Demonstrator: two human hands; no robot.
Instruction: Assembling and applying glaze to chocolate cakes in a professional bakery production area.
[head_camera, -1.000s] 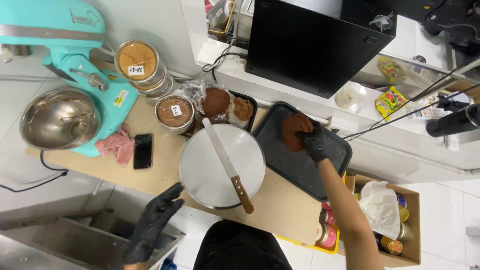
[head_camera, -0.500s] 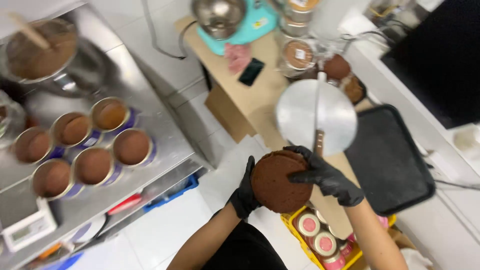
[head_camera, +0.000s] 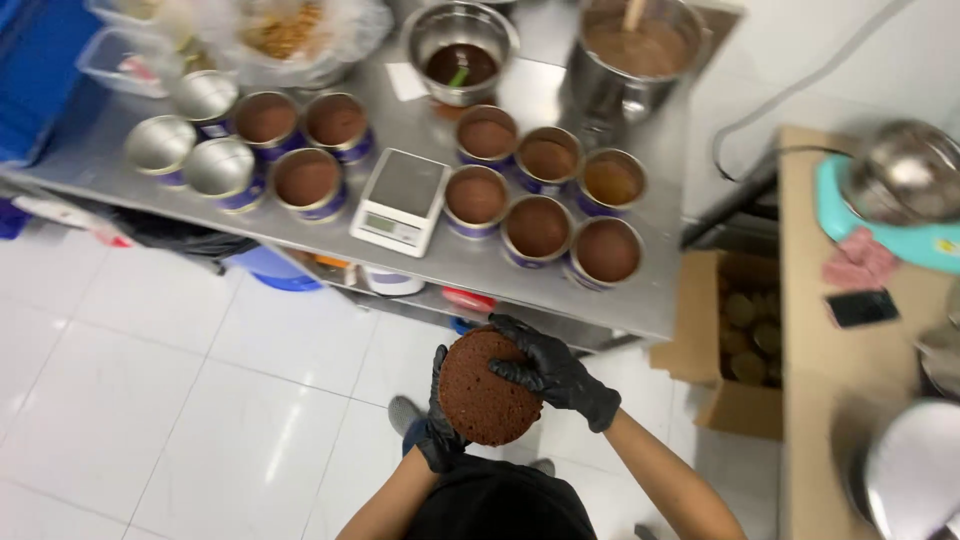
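Observation:
A round brown cake layer (head_camera: 480, 395) is held flat between both of my black-gloved hands, above the white tiled floor. My left hand (head_camera: 437, 425) supports its lower left edge from beneath. My right hand (head_camera: 550, 372) lies over its upper right rim with fingers spread on top. In front of me stands a steel table (head_camera: 520, 270) with several round tins of brown batter (head_camera: 538, 227) and a small white kitchen scale (head_camera: 402, 201) between two groups of tins.
A steel bowl (head_camera: 460, 50) and a large pot of brown mix (head_camera: 640, 50) stand at the table's back. A cardboard box (head_camera: 735, 340) sits on the floor at right. A wooden counter (head_camera: 840, 400) holds a teal stand mixer (head_camera: 890, 195), a phone and a turntable.
I have turned from the wooden counter to the steel table, carrying the cake layer in both hands. The tins now lie straight ahead; the counter has swung to the right edge.

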